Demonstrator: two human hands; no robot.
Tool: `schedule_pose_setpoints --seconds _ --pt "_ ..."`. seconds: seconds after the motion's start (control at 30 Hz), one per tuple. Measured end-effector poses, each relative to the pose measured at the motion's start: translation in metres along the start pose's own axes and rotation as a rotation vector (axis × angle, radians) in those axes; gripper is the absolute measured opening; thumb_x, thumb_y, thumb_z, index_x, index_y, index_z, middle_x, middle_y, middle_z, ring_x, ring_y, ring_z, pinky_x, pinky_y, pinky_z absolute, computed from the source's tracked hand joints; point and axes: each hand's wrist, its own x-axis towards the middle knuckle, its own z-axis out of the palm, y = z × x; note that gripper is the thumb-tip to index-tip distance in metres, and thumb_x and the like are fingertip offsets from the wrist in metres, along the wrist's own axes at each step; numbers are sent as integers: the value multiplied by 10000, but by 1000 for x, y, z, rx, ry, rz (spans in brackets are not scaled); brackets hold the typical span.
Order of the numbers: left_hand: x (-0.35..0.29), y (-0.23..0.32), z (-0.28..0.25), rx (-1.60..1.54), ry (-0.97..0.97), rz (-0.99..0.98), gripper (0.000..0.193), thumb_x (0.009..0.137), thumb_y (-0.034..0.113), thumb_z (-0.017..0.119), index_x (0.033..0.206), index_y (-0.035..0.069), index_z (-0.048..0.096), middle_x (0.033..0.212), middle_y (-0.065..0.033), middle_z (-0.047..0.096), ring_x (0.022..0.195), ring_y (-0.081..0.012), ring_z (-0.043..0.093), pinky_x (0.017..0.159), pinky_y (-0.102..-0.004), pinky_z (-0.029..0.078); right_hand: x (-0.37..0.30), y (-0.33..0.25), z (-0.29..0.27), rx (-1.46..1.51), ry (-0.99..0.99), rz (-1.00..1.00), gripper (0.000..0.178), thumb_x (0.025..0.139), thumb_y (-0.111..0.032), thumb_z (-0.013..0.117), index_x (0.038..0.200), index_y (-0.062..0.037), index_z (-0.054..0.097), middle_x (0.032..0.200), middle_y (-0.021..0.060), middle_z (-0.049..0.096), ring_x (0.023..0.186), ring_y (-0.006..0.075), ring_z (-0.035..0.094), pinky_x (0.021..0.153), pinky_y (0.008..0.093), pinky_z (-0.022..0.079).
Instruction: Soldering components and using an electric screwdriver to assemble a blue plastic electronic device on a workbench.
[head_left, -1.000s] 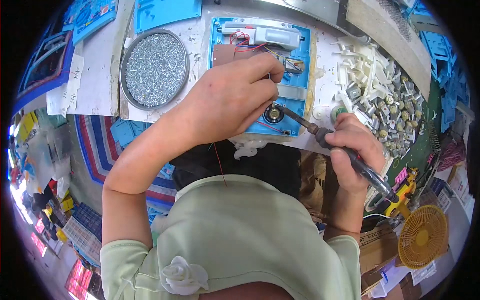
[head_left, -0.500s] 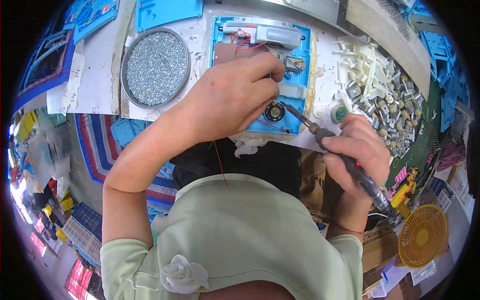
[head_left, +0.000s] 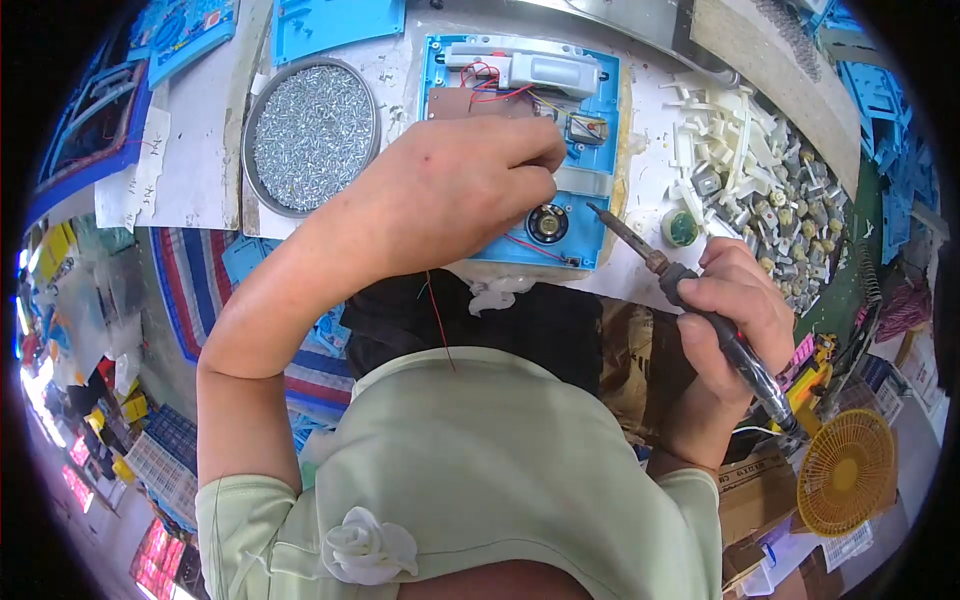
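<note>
A blue plastic housing [head_left: 585, 237] lies on the bench in front of me, with a brown circuit board [head_left: 465, 103], red wires [head_left: 482, 76] and a round black speaker [head_left: 547, 224] in it. My left hand [head_left: 465, 185] is over its middle, fingers curled and pinched together; whatever they grip is hidden beneath them. In my right hand [head_left: 742, 310] is a soldering iron [head_left: 640, 245], held like a pen by its dark, taped handle. Its tip points up and left, over the housing's right side, just right of the speaker.
On the left stands a round metal tray [head_left: 247, 150] full of small screws. A small round tin [head_left: 680, 228] sits right of the housing, beside a pile of white plastic parts [head_left: 735, 135] and small motors [head_left: 795, 225]. A yellow fan grille [head_left: 847, 470] is at lower right.
The soldering iron has moved right and slightly down, its tip drawing away from the speaker. My left hand has shifted a little left, its fingers still curled.
</note>
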Motion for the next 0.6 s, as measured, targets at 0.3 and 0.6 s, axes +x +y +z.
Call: schedule_pose_setpoints --seconds 0.3,0.6 --pt "2 8 2 -42 50 -111 148 799 51 757 908 71 659 1015 -66 621 901 -284 660 733 -375 544 2 -1 5 -1 -8 23 267 778 -135 843 964 6 714 666 83 572 584 272 535 660 405 489" --pt "8 12 -3 87 -50 -61 143 778 48 735 858 55 616 1061 -64 609 927 -292 652 731 -397 553 4 1 12 -2 -30 16 273 757 -123 849 976 -29 716 647 62 534 580 261 526 621 376 467"
